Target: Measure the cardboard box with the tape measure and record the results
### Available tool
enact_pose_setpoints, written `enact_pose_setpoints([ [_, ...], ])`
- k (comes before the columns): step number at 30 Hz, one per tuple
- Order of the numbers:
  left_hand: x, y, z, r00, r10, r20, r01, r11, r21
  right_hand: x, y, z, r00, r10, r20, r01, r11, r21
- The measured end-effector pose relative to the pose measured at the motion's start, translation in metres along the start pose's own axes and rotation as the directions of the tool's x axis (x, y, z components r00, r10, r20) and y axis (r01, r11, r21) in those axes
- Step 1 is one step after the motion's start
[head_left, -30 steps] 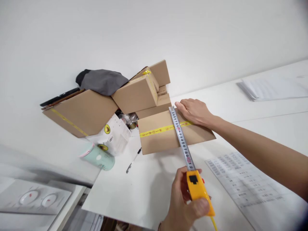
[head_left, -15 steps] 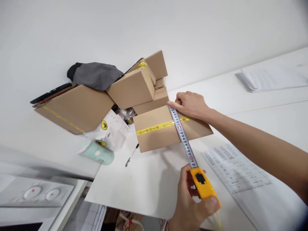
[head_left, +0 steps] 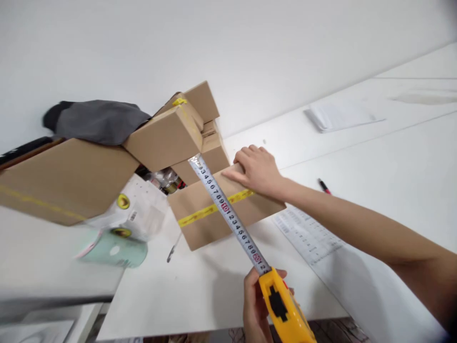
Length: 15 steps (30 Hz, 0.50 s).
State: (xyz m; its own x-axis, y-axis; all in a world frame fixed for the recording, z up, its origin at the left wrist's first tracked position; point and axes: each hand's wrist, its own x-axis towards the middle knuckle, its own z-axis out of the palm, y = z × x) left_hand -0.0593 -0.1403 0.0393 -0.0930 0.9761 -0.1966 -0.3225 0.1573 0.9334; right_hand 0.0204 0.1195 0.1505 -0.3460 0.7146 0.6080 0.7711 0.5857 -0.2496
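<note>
My left hand (head_left: 254, 305), low in the view, is closed around the yellow case of a tape measure (head_left: 282, 309). Its steel blade (head_left: 228, 214) runs up and left across a flat cardboard box with a yellow tape strip (head_left: 203, 224), and the blade's tip hangs free above the box's far left corner. My right hand (head_left: 257, 172) reaches in from the right and rests on top of the box near its far edge. Its fingers lie flat, just right of the blade, and hold nothing.
A stack of cardboard boxes (head_left: 164, 138) and a large flat box (head_left: 60, 176) under a grey cloth (head_left: 96, 121) stand behind. A mint cup (head_left: 114, 247), white packet (head_left: 143, 209), black pen (head_left: 173, 247), printed sheet (head_left: 307, 228), red pen (head_left: 324, 186) and papers (head_left: 339, 116) lie on the white table.
The blade's tip has left my right hand and swung left past the box's far corner. The view shifted right and nearer, and my left hand sits lower in the frame.
</note>
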Motion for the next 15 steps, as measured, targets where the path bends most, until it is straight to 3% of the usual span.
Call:
enact_pose_setpoints([
  [3,-0.007,0.004,0.002,0.989,-0.145,0.011,0.145,0.989,0.024,-0.041,-0.006,0.004,0.996,-0.063,-0.069,0.066,0.997,0.039],
  [6,-0.008,0.002,0.003,0.971,-0.232,0.059,0.227,0.970,0.080,-0.084,0.001,-0.001,0.987,-0.158,-0.028,0.159,0.945,0.285],
  [8,-0.008,-0.002,0.001,0.955,-0.274,0.109,0.258,0.955,0.146,-0.105,0.015,-0.014,0.997,-0.071,0.018,0.052,0.860,0.508],
  [11,-0.010,-0.009,0.001,0.936,-0.305,0.176,0.250,0.927,0.279,-0.125,0.043,-0.049,0.960,0.252,0.125,-0.262,0.644,0.719],
  [13,-0.012,-0.015,0.004,0.931,-0.302,0.206,0.199,0.891,0.408,-0.134,0.059,-0.075,0.920,0.334,0.206,-0.358,0.499,0.789],
  [15,-0.015,-0.021,0.009,0.936,-0.273,0.221,0.116,0.834,0.540,-0.143,0.069,-0.097,0.894,0.373,0.247,-0.399,0.415,0.818],
])
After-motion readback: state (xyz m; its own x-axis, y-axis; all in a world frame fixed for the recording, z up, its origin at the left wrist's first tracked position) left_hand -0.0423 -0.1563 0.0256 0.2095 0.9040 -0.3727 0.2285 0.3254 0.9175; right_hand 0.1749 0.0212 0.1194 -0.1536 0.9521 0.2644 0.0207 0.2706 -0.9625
